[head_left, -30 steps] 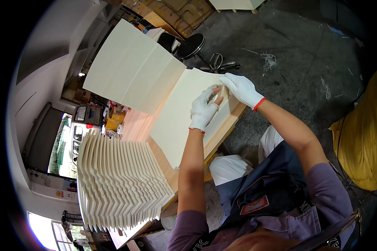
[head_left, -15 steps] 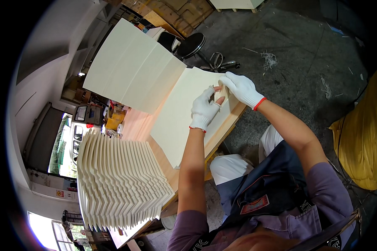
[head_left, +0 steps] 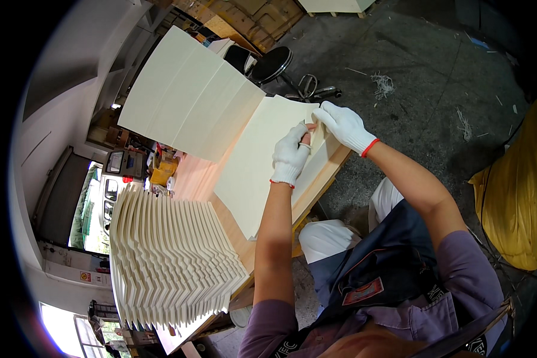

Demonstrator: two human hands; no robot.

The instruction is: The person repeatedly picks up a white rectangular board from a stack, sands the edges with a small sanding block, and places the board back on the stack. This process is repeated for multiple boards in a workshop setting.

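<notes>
A cream sheet of card or thick paper point(head_left: 253, 164) lies flat on the wooden table in front of me. Its right edge is bent up near the far corner, where both hands work. My left hand point(head_left: 290, 156), in a white knit glove with bare thumb and forefinger tips, pinches that edge from the inner side. My right hand point(head_left: 345, 126), in a white glove with a red cuff, closes over the outer side of the same edge, close to the corner. The fingertips under the fold are partly hidden.
Many-layered folded cream sheets form a tall pile point(head_left: 173, 256) at the left. A stack of large flat sheets point(head_left: 188, 95) stands beyond the table point(head_left: 230, 224). Farther off are a black round stool point(head_left: 272, 64), string scraps on the floor and yellow fabric point(head_left: 516, 197) at right.
My left thumb has drawn in toward the forefinger, narrowing the gap between them at the sheet's edge. My right hand stays almost in place.
</notes>
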